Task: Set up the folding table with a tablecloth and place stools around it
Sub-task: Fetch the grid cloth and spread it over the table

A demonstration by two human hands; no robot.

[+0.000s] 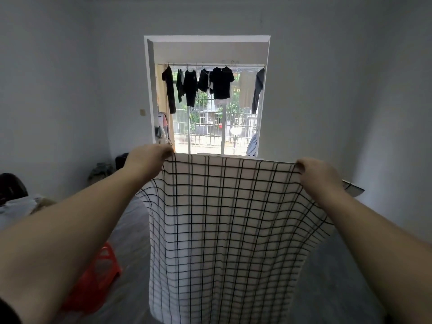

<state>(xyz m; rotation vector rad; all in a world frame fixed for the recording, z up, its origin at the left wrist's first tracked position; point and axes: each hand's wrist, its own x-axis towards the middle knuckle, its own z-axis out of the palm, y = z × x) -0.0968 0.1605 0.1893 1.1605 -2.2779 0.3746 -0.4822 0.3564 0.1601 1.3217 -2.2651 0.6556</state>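
A white tablecloth (224,230) with a black grid pattern hangs spread in the air in front of me. My left hand (146,161) grips its upper left corner and my right hand (319,175) grips the upper edge near the right; both arms are stretched forward. The cloth's far right corner (354,189) sticks out beyond my right hand. A red plastic stool (93,274) stands on the floor at lower left, partly behind my left forearm. The cloth hides whatever lies behind it, and I see no folding table.
A doorway (208,97) straight ahead opens onto a barred balcony with dark clothes on a rail. Dark bags (121,160) and a bundle sit by the left wall. Bedding or piled items (16,206) lie at far left. Grey floor (339,277) shows at right.
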